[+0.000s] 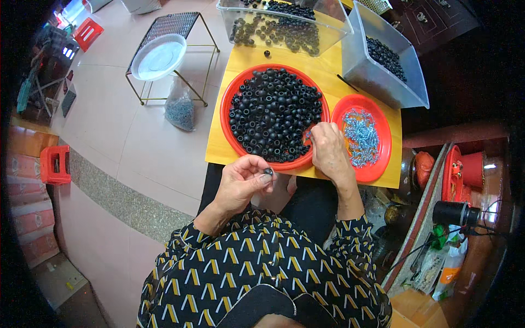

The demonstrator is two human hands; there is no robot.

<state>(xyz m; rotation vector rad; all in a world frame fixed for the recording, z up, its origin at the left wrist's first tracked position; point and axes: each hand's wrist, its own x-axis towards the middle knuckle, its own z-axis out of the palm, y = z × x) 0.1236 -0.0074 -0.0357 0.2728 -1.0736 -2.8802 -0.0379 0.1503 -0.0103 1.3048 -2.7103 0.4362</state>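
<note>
My left hand (243, 183) is closed in a pinch at the near edge of a round red tray (226, 131). Between its thumb and fingers sits a small black hollow ball (268, 171). Black hollow balls (273, 109) of the same kind, with round holes, are heaped in the tray. Over the tray's right rim reaches my right hand (331, 150), its fingers pinched together by the balls. Something small and bluish shows at its fingertips, too small to name. Beside that hand lies an oval red plate (386, 136) with small silvery-blue metal pieces (361, 136).
Both red vessels stand on a yellow board (219, 147). Behind are a clear bin (229, 19) and a tilted clear bin (402, 90), both holding black balls. A wire-legged stool (175, 27) carries a white basin (158, 57); a bag (179, 112) of pieces stands below.
</note>
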